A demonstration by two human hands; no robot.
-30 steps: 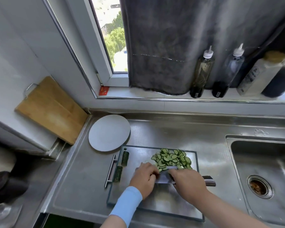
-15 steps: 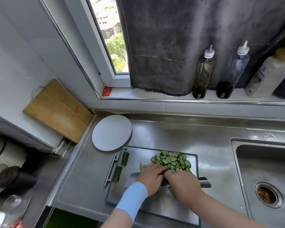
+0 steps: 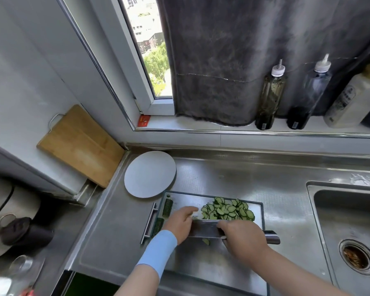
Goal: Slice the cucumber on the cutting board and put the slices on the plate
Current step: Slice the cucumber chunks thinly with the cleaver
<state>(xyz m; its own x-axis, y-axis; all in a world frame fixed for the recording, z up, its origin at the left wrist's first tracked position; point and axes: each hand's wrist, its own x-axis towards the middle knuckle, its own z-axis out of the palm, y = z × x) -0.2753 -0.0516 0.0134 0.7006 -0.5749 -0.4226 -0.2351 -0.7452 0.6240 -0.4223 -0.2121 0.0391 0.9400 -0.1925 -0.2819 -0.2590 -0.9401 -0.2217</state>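
Green-skinned, pale-fleshed cucumber slices (image 3: 228, 210) sit in one loose heap on the far right part of the cutting board (image 3: 179, 201), lower centre of frame. They are thin rounds, overlapping like shingles. One stray slice (image 3: 206, 241) lies on the near side of the blade.

Handling, my read: light, floppy, slick with juice, prone to sticking to each other and to steel. Don't pinch them one by one. Scoop instead: get the flat of the cleaver (image 3: 203, 230) under the heap, cup the open side with your free hand, carry it as one load. Tilt too far and they probably slide off.

Your right hand (image 3: 241, 238) is wrapped round the cleaver where blade meets handle; the handle end pokes out to the right. The blade lies along the near edge of the heap.

Your left hand (image 3: 179, 223) has its fingers stretched toward the heap's left edge and grips nothing I can see. Can't tell if the tips touch any slices.

The plate (image 3: 150, 174) is grey and round, with no slices on it yet. It sits on the steel counter (image 3: 222, 178) just beside the board's upper-left corner, so the carry is short.

Two dark-green end pieces (image 3: 167, 208) lie at the board's left edge. They look stiff and easy to pinch.
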